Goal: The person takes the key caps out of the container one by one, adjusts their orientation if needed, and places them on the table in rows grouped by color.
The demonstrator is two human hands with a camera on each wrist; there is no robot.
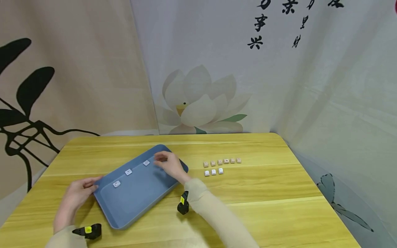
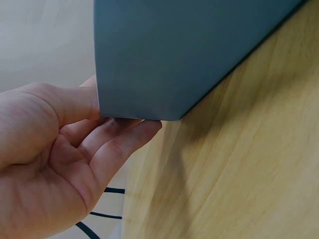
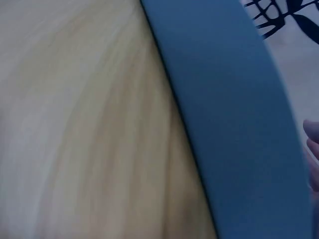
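Note:
A blue-grey rectangular tray [image 1: 139, 193] lies at a slant on the table. My left hand [image 1: 79, 191] holds its left corner; in the left wrist view that hand [image 2: 75, 139] has its thumb at the tray wall [image 2: 144, 64] and fingers along the lower edge. Inside the tray sit three small white blocks with dark marks: one on the left [image 1: 116, 184], a middle block [image 1: 128, 172] and a farther block [image 1: 146, 163]. Over the tray's far end hovers my right hand [image 1: 170, 166], fingers bent beside the farther block; I cannot tell whether they hold anything.
Right of the tray, several beige blocks [image 1: 220, 162] stand in a row, with three white blocks [image 1: 213, 172] in front. Black wrist-worn devices [image 1: 183, 203] sit at both cuffs. Behind the wooden table [image 1: 279, 206] hangs a printed curtain [image 1: 211, 51].

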